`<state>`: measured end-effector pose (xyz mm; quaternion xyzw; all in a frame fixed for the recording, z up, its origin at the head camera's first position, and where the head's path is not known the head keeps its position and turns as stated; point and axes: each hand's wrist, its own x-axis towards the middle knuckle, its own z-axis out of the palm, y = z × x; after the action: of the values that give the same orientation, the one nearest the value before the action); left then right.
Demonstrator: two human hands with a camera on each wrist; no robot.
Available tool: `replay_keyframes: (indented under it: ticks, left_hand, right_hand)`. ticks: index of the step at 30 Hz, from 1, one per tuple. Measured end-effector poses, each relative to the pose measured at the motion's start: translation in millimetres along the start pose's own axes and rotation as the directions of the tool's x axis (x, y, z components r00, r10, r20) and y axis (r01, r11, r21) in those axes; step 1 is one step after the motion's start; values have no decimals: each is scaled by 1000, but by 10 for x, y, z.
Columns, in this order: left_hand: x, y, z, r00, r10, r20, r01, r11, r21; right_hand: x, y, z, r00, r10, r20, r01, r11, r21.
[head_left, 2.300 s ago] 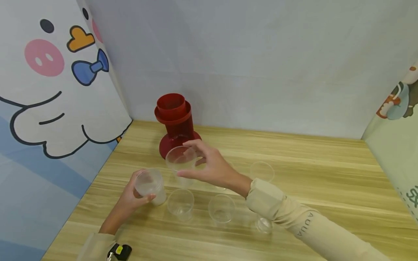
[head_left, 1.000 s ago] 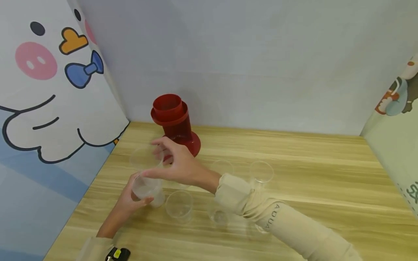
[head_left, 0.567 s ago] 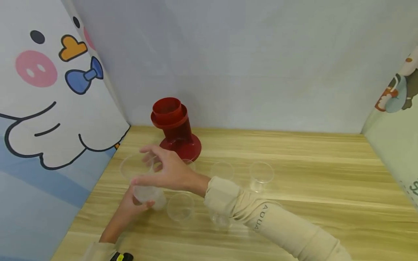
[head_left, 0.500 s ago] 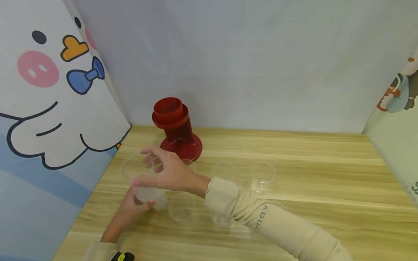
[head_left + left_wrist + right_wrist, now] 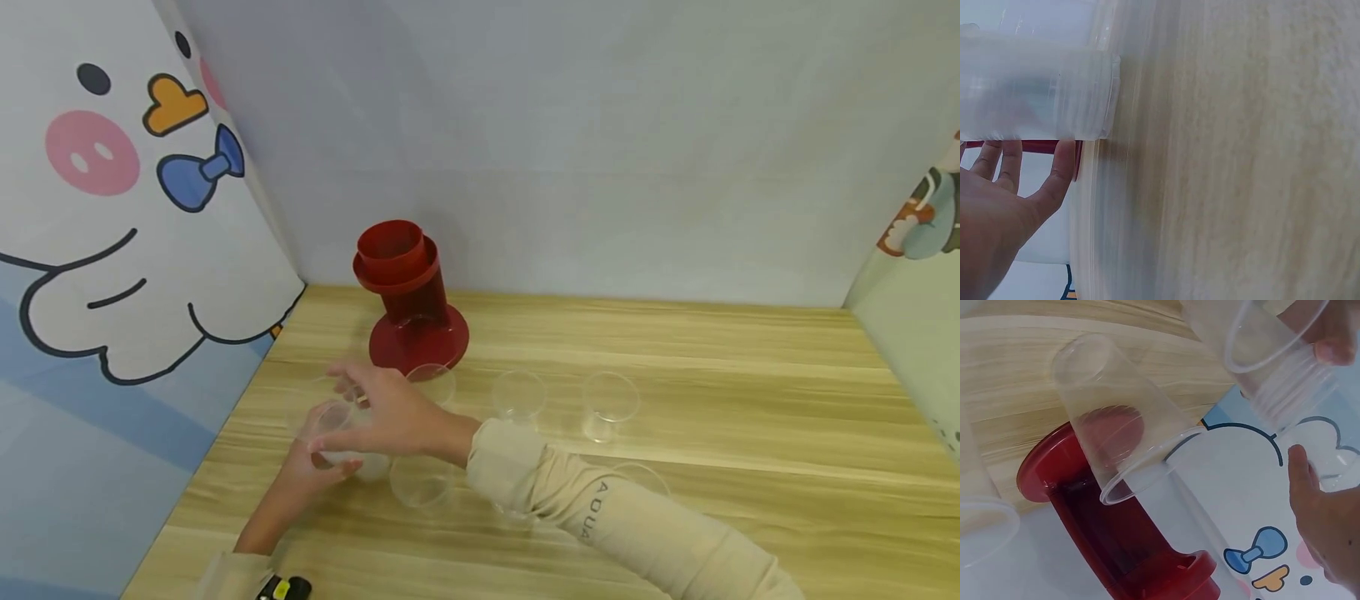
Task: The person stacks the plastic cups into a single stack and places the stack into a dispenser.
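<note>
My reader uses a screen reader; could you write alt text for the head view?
A person's left grip holds a stack of clear plastic cups while the right grip holds another cup near the stack's top. More clear cups sit on a wood-grain table, with a red stand behind and a cartoon backdrop at image left.

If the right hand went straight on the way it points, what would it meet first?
Probably the left hand, curled around the stack of cups; it appears close ahead of the right hand, though relative height is unclear.
</note>
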<state>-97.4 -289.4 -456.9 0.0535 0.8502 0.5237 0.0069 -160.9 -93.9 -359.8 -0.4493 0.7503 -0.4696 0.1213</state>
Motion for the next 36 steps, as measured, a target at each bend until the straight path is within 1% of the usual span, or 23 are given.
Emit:
replay_keyframes:
  ticks: [4,9,14,18,23,27,31,33,36]
  left_hand:
    - [-19,-29,5,1000,27,-7,-27,999,-23]
    - [-8,-76,4,999,40,-14,-41,997,-62]
    - [-7,-74,12,999,50,-19,-53,989,-136]
    - [-20,-43,23,998,58,-26,-62,983,-173]
    - [-16,-36,17,999,51,-18,-53,985,-165]
    - [-7,-49,13,998,65,-15,-66,987,-148]
    - [-9,-64,9,996,82,-19,-84,983,-162]
    - [-11,-65,6,996,87,-18,-88,981,-171]
    - [-17,-56,5,997,75,-17,-77,983,-170]
  right_hand:
    - [-3,19,9,1000,19,16,-17,996,-82]
    - [1,37,25,998,55,27,-50,988,-145]
    - [1,90,60,996,83,43,-72,972,-222]
    - [2,129,107,993,103,58,-86,967,-240]
    - [-9,159,133,986,136,95,-106,958,-267]
    - [-20,163,137,980,157,122,-116,949,-291]
    - [-17,161,132,977,164,137,-119,951,-286]
    - [-20,159,120,972,184,146,-138,951,-278]
    - [-33,163,90,967,203,154,-155,949,-275]
